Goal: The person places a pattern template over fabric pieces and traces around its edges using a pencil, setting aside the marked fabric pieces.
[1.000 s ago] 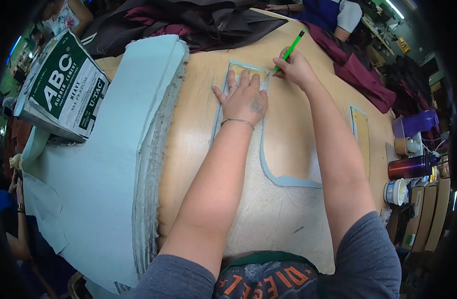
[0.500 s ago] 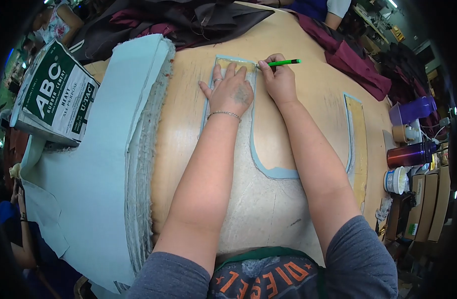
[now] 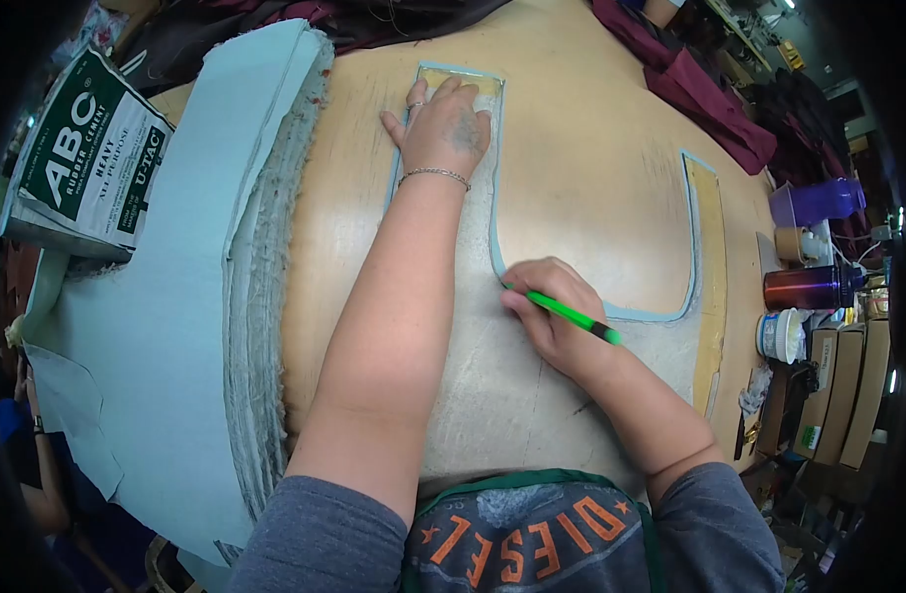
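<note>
Watching from afar, I see a stack of blue cloth [image 3: 166, 306] left of the left hand [image 3: 443, 133], which lies palm down, fingers slightly spread, on the far end of a pattern [image 3: 512, 385], arm outstretched. Nearer the body, to its right, the right hand [image 3: 564, 336] slants inward, fingers clamped on a green pencil [image 3: 576, 317] at the pattern's inner curve.

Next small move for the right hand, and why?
Probably sweep the green pencil rightward around the bend of the pale pattern piece: the right hand holds it with its tip about where the inner edge starts curving, and the left hand lies spread on the piece's upper strip, likely steadying it.
</note>
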